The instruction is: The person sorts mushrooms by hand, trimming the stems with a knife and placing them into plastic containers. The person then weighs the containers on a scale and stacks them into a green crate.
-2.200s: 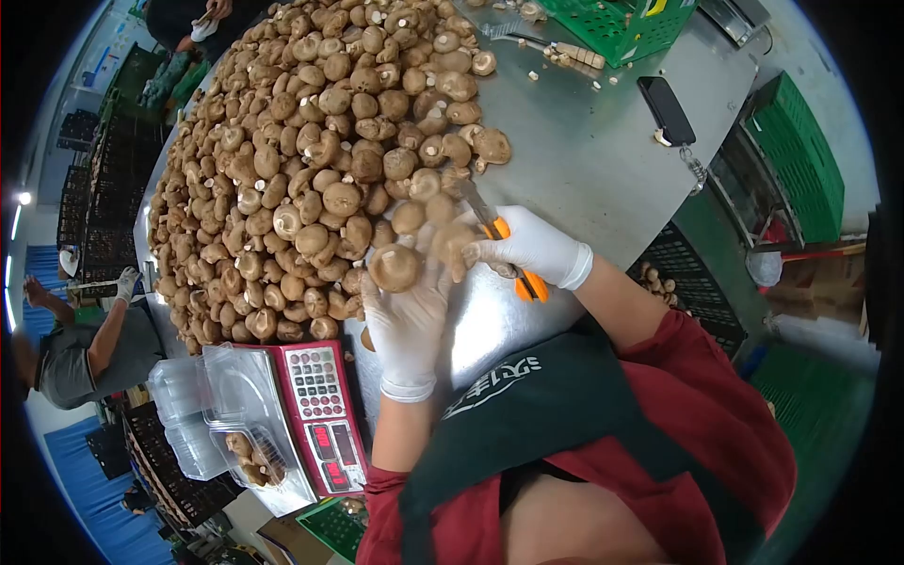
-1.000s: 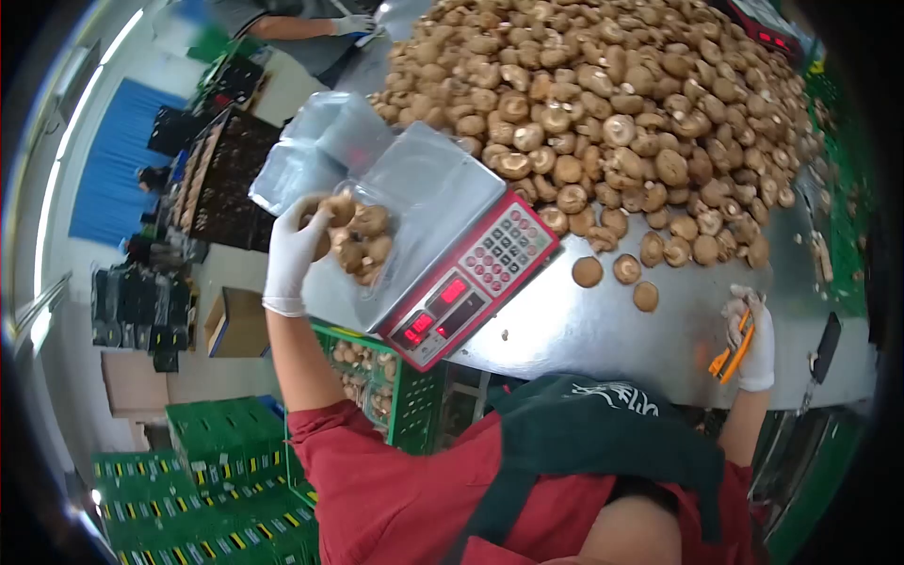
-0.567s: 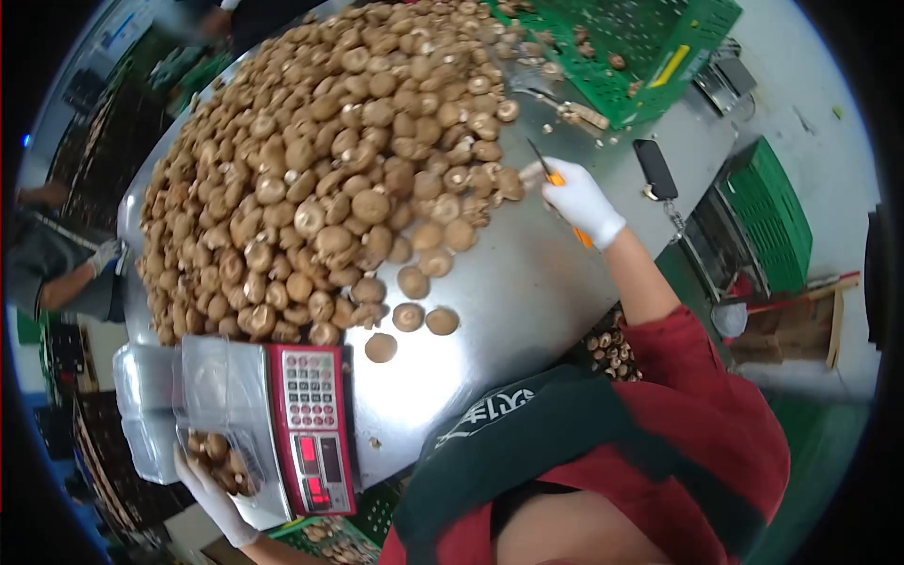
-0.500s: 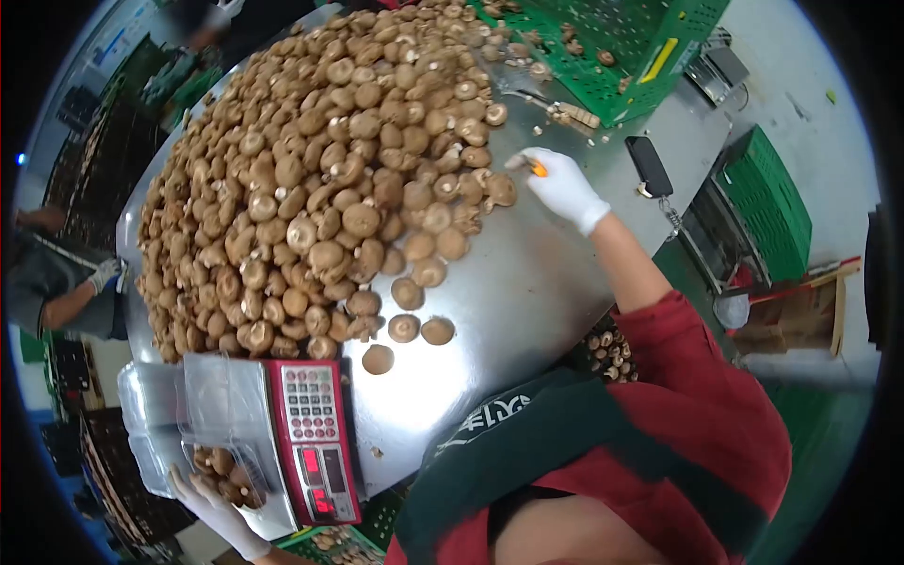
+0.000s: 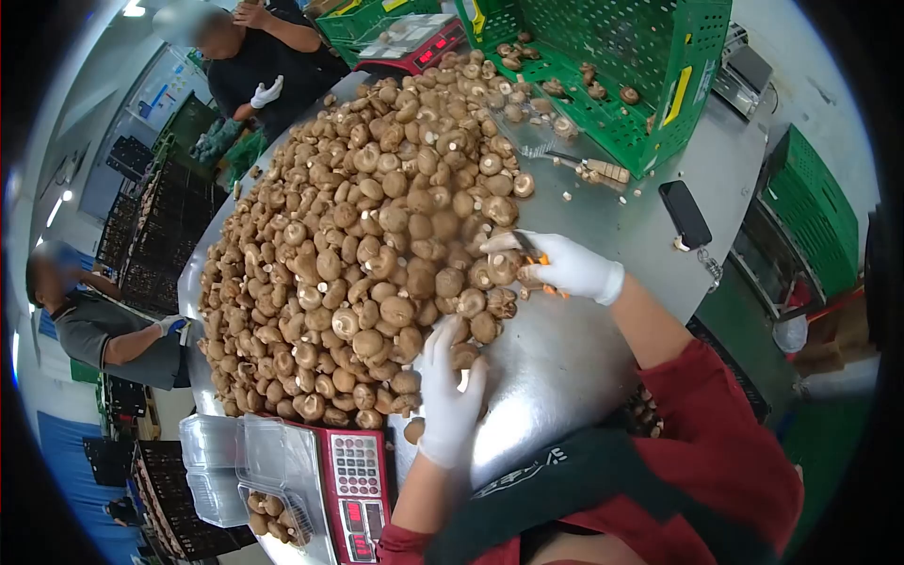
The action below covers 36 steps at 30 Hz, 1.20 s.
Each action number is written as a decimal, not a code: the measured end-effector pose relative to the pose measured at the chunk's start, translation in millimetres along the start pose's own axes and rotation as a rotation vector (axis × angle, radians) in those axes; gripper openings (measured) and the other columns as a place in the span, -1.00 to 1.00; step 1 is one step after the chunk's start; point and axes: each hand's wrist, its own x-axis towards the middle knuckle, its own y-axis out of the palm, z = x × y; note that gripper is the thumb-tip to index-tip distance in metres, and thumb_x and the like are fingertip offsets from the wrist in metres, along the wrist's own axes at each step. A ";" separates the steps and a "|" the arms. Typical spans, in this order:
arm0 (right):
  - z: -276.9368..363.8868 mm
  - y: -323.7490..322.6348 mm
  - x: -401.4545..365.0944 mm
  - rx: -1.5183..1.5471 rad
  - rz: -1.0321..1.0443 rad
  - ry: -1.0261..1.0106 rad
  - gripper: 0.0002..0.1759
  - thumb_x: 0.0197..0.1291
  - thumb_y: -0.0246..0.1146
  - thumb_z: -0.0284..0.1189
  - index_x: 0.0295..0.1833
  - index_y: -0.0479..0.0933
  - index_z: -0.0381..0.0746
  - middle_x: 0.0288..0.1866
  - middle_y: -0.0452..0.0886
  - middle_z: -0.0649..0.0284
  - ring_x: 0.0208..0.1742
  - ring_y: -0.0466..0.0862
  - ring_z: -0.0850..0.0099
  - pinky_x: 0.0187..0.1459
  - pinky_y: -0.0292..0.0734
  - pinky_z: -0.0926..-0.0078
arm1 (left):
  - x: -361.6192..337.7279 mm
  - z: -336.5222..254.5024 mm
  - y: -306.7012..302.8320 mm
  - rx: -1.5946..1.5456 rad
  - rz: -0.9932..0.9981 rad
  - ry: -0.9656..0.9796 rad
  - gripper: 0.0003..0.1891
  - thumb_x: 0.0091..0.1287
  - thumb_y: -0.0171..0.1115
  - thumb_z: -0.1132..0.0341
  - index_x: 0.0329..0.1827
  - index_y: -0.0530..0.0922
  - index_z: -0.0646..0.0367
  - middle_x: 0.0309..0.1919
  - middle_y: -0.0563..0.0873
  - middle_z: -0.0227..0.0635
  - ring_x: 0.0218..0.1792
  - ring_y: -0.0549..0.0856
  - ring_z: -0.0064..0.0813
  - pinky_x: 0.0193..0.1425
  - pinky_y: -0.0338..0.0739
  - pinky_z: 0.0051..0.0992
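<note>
My left hand (image 5: 450, 400), in a white glove, is at the near edge of a big pile of brown shiitake mushrooms (image 5: 330, 273). Its thumb and fingers curl around a mushroom (image 5: 464, 356) with a pale stem. To the right, my gloved right hand (image 5: 570, 266) is closed on an orange-handled tool (image 5: 539, 256), whose dark part points at the pile; the hand hides the rest of it. Mushrooms lie right at its fingertips. A clear plastic box (image 5: 278, 513) with several mushrooms in it sits on a red scale (image 5: 353, 490) at lower left.
A green crate (image 5: 612, 94) stands at the back right, with a knife (image 5: 589, 168) lying before it. A phone (image 5: 685, 215) rests on the metal table (image 5: 556, 377). Two people (image 5: 273, 71) (image 5: 118, 330) stand across the table, near another red scale (image 5: 424, 42).
My left hand has left the box on the scale and come to the pile's near edge. My right hand has closed in on the mushrooms, tool still held. The view has shifted.
</note>
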 end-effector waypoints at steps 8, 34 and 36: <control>10.6 40.0 -5.2 0.144 0.134 -0.275 -0.29 0.27 0.17 -0.63 0.54 0.22 -0.20 0.50 0.37 0.19 0.51 0.33 0.34 0.51 0.19 0.36 | 33.0 -25.6 13.8 -1.036 -0.083 -0.342 -0.29 0.34 0.17 0.63 0.54 0.10 0.30 0.27 0.47 -0.12 0.31 0.50 -0.35 0.40 0.41 -0.41; -44.0 -32.6 -55.4 0.380 0.096 0.282 -0.46 0.41 0.21 -0.33 0.45 0.37 -0.20 -0.56 0.37 0.47 -0.57 0.34 0.67 -0.52 0.30 0.64 | -35.9 3.6 100.6 -0.570 0.365 -0.284 -0.34 0.21 0.32 0.52 0.42 0.32 0.21 0.23 0.52 -0.15 0.13 0.57 -0.38 0.26 0.51 -0.34; -41.4 -21.4 -60.6 0.527 0.101 0.262 -0.46 0.42 0.21 -0.30 0.44 0.37 -0.23 -0.57 0.36 0.47 -0.58 0.34 0.66 -0.52 0.30 0.63 | -18.4 -11.4 82.7 -0.420 0.118 -0.208 -0.30 0.18 0.32 0.55 0.43 0.29 0.27 0.30 0.47 -0.14 0.22 0.53 -0.37 0.35 0.44 -0.32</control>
